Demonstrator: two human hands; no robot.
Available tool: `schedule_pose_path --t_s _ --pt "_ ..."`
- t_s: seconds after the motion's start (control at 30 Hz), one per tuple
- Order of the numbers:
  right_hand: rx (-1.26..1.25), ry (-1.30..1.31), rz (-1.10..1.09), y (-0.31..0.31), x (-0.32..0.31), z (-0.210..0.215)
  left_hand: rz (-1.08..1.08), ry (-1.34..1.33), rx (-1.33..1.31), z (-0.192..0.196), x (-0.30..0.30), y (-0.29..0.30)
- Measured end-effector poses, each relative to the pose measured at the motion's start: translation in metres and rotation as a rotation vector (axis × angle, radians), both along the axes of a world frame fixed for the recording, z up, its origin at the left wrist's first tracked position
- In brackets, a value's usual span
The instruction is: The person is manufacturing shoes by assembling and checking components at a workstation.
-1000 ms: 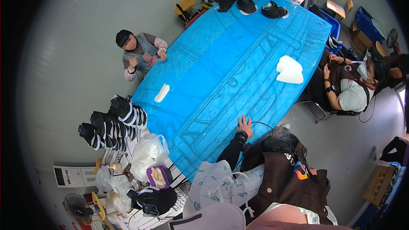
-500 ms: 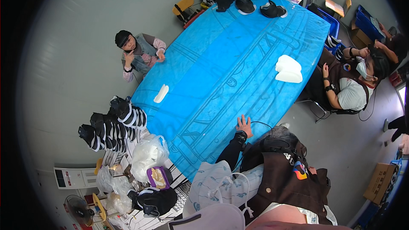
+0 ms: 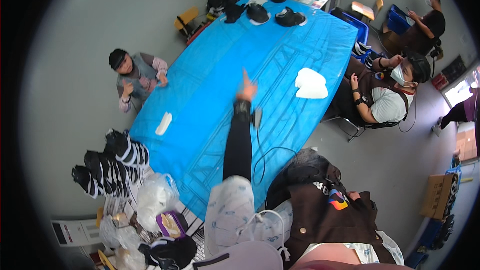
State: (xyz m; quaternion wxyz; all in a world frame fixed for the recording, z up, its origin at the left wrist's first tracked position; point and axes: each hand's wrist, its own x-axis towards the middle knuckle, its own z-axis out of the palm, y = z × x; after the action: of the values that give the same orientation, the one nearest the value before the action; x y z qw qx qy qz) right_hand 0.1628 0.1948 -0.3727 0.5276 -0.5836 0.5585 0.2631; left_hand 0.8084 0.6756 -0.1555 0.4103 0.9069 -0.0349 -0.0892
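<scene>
My left hand (image 3: 246, 89) reaches out over the blue-covered table (image 3: 210, 105), one finger stretched forward and the rest blurred. Nothing shows in it. Round its wrist is a black band, and a small dark device with a black cable (image 3: 257, 118) hangs beside it. To its right lie flat white pieces (image 3: 311, 84), apart from the hand; a slim white piece (image 3: 163, 123) lies to its left. My right hand (image 3: 354, 196) is by the brown apron at my right side, its fingers mostly hidden.
Stacked black-and-white shoe parts (image 3: 110, 165), plastic bags (image 3: 156, 195) and a purple box (image 3: 171, 224) crowd the left near end. Black shoe parts (image 3: 290, 17) stand at the far end. One person (image 3: 135, 77) is at the left edge; another (image 3: 385, 95) sits at the right.
My left hand has lifted from the table's near right edge and stretched forward and left over its middle, from spread fingers to a pointing finger. The whole view has shifted somewhat.
</scene>
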Motion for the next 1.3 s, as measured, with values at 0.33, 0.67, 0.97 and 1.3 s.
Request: schedule_pose_path --t_s 0.33,0.67,0.97,1.3 --pt "0.0 -0.045 -0.089 -0.006 0.038 0.039 0.085 -1.191 0.665 0.244 0.027 -0.046" --pt "-0.024 -0.166 0.142 -0.016 -0.015 -0.03 -0.45 0.315 0.721 -0.135 -0.162 -0.076" --pt "-0.037 -0.244 0.089 0.003 0.007 -0.023 -0.493 0.545 0.741 -0.109 -0.232 -0.032" --pt "-0.119 -0.088 0.186 0.033 0.034 0.045 -0.531 0.607 0.741 -0.114 -0.227 -0.04"
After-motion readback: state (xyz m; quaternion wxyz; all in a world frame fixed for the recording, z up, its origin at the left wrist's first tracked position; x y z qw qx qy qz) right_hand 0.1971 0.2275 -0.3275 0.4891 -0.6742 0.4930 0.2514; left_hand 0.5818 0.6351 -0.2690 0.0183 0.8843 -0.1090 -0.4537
